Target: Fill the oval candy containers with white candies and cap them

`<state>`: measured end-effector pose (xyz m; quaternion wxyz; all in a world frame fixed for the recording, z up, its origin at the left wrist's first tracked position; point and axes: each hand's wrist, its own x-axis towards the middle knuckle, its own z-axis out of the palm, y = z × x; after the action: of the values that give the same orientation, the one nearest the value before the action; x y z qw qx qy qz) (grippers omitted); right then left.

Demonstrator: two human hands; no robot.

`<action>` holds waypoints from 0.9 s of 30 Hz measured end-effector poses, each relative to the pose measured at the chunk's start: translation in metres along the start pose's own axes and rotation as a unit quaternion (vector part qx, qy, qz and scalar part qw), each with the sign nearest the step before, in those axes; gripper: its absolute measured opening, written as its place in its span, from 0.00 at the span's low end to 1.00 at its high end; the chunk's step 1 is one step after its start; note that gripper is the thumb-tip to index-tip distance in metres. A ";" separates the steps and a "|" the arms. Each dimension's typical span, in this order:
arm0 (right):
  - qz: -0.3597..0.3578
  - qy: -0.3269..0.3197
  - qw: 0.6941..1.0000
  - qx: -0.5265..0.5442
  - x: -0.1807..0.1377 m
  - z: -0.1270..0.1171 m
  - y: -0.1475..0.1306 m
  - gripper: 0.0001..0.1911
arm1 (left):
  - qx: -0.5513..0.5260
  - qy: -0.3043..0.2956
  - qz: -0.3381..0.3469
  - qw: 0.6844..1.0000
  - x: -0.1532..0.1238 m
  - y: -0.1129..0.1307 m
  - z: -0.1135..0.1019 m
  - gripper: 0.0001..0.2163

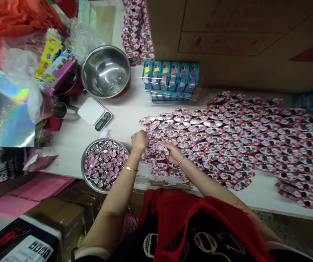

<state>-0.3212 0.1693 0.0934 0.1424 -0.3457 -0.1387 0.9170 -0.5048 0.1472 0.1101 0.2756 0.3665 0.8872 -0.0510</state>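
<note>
My left hand (140,141) is closed over the left end of the rows of oval printed containers (213,123). Its fingertips are pressed together, and what they hold, if anything, is hidden. Just to its right, my right hand (173,154) curls around a few small round metal caps (166,151), one showing a pink inner face. Several containers near my hands have pink or silvery tops, while many farther right show dark round openings. A steel bowl of pink-lined caps (105,160) stands left of my left forearm.
An empty steel pot (105,71), a white scale (93,112) and a metal cup (60,110) stand to the left. Blue packs in clear plastic (169,78) lie before a large cardboard box (240,43). Plastic bags and small boxes (58,71) crowd the far left.
</note>
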 end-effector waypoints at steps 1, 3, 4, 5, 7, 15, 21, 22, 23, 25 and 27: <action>0.000 0.001 1.000 0.001 -0.001 0.000 0.000 0.14 | 0.007 -0.009 -0.008 1.000 0.005 0.000 -0.001 0.10; 0.002 0.003 1.000 0.003 -0.002 -0.001 0.000 0.15 | 0.024 -0.025 -0.019 0.999 0.012 0.000 -0.002 0.12; 0.004 0.004 1.000 0.003 -0.002 -0.001 0.000 0.16 | 0.032 -0.031 -0.021 0.999 0.014 -0.001 -0.002 0.13; 0.005 0.006 1.000 0.004 -0.002 -0.001 0.000 0.16 | 0.039 -0.035 -0.021 0.998 0.015 -0.002 -0.002 0.13; 0.006 0.009 1.000 0.003 -0.002 0.000 0.001 0.18 | 0.048 -0.038 -0.021 0.998 0.016 -0.004 -0.003 0.15; -0.009 0.031 0.999 -0.005 -0.004 0.000 0.004 0.24 | -0.013 0.007 0.045 0.999 -0.008 -0.001 -0.005 0.14; -0.002 0.047 0.999 -0.004 -0.012 0.008 0.019 0.25 | -0.325 0.028 0.239 0.915 -0.081 -0.009 0.029 0.07; 0.004 0.047 0.999 -0.005 -0.012 0.010 0.024 0.25 | -0.336 0.051 0.224 0.913 -0.090 -0.012 0.034 0.06; 0.010 0.046 0.999 -0.006 -0.012 0.012 0.029 0.25 | -0.338 0.074 0.202 0.916 -0.096 -0.015 0.037 0.06; 0.018 0.045 0.999 -0.010 -0.010 0.015 0.037 0.25 | -0.315 0.104 0.152 0.931 -0.099 -0.022 0.038 0.07; 0.020 0.046 0.999 -0.013 -0.008 0.016 0.042 0.25 | -0.245 0.116 0.095 0.958 -0.091 -0.031 0.031 0.07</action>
<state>-0.3330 0.1252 0.0953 0.1256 -0.3919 -0.1372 0.9010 -0.4592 0.0591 0.1278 0.2560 0.3741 0.8592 0.2373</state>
